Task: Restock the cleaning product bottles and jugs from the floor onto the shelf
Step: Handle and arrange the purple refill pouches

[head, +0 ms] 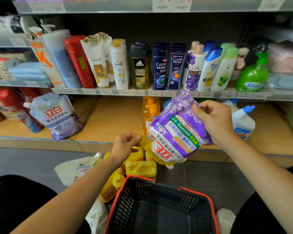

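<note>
I hold a purple and yellow detergent refill pouch (178, 132) upside down in front of the low wooden shelf (112, 119). My left hand (123, 146) pinches its yellow handle end. My right hand (213, 120) grips the purple bottom edge. Yellow jugs (140, 168) lie on the floor below the pouch, beside a white pouch (76, 169). On the shelf stand orange pump bottles (150, 112), a white bottle with a blue cap (242, 120) and a lavender pouch (57, 115).
An open black basket with an orange rim (161, 206) sits on the grey floor between my knees. The shelf above carries a row of shampoo and soap bottles (142, 66). Red pouches (10, 107) fill the far left of the low shelf.
</note>
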### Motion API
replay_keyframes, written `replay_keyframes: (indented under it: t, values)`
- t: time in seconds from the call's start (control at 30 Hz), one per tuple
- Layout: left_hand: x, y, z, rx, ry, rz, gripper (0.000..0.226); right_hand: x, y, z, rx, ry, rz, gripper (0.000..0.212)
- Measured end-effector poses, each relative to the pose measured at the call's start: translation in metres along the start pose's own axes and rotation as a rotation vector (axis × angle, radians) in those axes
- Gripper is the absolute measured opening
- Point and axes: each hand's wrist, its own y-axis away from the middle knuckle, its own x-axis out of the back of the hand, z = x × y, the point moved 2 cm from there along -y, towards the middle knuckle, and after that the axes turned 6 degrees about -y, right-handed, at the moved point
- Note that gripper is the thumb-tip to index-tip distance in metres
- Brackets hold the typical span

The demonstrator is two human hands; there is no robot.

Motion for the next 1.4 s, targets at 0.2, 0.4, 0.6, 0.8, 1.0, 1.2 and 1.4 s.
replay_keyframes:
  t: [0.2,0.4,0.6,0.8,1.0,1.2,1.4]
  values:
    - [0.08,-0.028,0.033,-0.079,-0.034,0.232,0.017,-0.047,-0.012,0.01,0.027,0.051,-0.128,0.017]
    - [0.162,-0.062,0.06,-0.098,-0.128,0.384,0.017,-0.135,-0.029,0.034,-0.008,0.162,-0.264,0.031]
    - [0.221,-0.097,0.055,-0.081,-0.233,0.397,0.016,-0.221,-0.042,0.095,-0.171,0.172,-0.214,0.034]
    - [0.254,-0.134,0.043,-0.122,-0.387,0.464,0.022,-0.287,-0.042,0.165,-0.419,0.078,-0.18,0.039]
    - [0.238,-0.154,0.046,-0.257,-0.5,0.39,0.013,-0.327,-0.044,0.201,-0.688,0.023,-0.256,0.035]
    - [0.21,-0.154,0.051,-0.351,-0.63,0.223,0.006,-0.34,-0.056,0.162,-0.257,0.2,-0.486,0.077]
    - [0.212,-0.145,0.043,-0.394,-0.651,0.184,0.021,-0.363,-0.057,0.155,-0.269,0.055,-0.578,0.025]
